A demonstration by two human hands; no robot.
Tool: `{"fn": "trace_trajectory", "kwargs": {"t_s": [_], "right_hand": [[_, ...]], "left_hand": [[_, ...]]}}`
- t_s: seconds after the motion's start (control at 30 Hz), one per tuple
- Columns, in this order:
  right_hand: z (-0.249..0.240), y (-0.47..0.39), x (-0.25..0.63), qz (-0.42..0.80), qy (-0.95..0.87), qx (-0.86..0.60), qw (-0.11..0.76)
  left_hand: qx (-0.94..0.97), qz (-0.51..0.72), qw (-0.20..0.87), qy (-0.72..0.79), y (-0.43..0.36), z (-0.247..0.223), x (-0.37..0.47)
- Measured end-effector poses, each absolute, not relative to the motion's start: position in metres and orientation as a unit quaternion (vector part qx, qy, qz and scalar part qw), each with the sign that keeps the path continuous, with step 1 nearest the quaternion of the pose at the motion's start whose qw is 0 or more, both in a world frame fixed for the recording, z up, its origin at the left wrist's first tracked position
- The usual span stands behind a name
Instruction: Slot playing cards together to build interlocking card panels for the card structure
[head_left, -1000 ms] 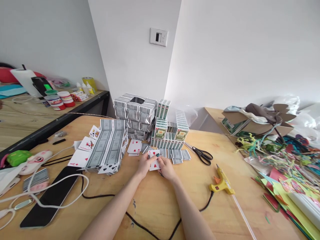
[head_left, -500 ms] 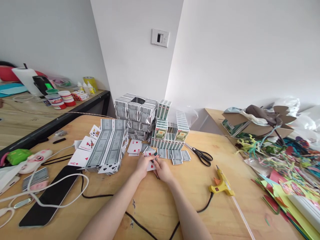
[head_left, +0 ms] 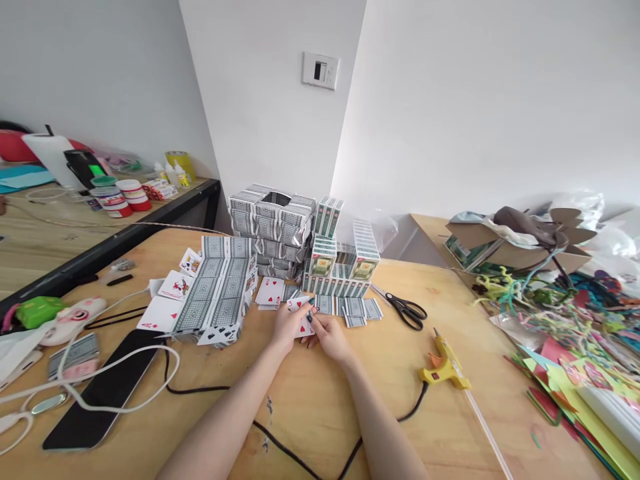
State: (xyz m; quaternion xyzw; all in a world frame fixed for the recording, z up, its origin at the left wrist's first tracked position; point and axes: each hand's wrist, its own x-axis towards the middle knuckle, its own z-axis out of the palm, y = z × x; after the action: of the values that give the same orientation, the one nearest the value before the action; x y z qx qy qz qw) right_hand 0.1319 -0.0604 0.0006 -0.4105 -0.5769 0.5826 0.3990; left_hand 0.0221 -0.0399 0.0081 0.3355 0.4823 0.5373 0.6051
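Note:
Near the middle of the table, my left hand (head_left: 289, 325) is closed on a playing card (head_left: 303, 326) with red hearts. My right hand (head_left: 329, 335) is closed against the same card's right side, its fingertips meeting those of my left hand. Loose face-down cards (head_left: 355, 311) lie just beyond my hands, and face-up red cards (head_left: 270, 291) lie to their left. A structure of joined cards (head_left: 215, 287) lies further left. Behind stand a stacked card structure (head_left: 273, 227) and a block of green card boxes (head_left: 341, 283).
Black-handled scissors (head_left: 407, 311) and a yellow glue gun (head_left: 447, 368) lie at the right. A black phone (head_left: 100, 393) and white cable (head_left: 170, 369) lie left. A black cord (head_left: 283, 450) crosses the front. Craft scraps (head_left: 565, 373) cover the far right.
The card between my hands has tilted, and the fingers of my right hand have shifted around its edge. My right hand has moved slightly up and to the right.

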Motion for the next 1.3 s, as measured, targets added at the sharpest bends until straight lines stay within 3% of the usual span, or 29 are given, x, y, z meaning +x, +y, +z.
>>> {"fn": "trace_trajectory", "kwargs": {"t_s": [0.27, 0.67, 1.1, 1.3], "right_hand": [[-0.008, -0.061, 0.128, 0.538, -0.59, -0.421, 0.431], [-0.01, -0.055, 0.129, 0.601, -0.448, -0.422, 0.509], [0.0, -0.058, 0.136, 0.553, -0.467, -0.455, 0.518], [0.002, -0.059, 0.131, 0.582, -0.413, -0.414, 0.566]], "left_hand": [[0.343, 0.552, 0.568, 0.504, -0.039, 0.006, 0.023], [0.358, 0.565, 0.605, 0.432, -0.037, 0.004, 0.018], [0.512, 0.545, 0.42, 0.515, -0.033, 0.002, 0.007], [0.522, 0.552, 0.42, 0.496, -0.037, 0.003, 0.012]]}}
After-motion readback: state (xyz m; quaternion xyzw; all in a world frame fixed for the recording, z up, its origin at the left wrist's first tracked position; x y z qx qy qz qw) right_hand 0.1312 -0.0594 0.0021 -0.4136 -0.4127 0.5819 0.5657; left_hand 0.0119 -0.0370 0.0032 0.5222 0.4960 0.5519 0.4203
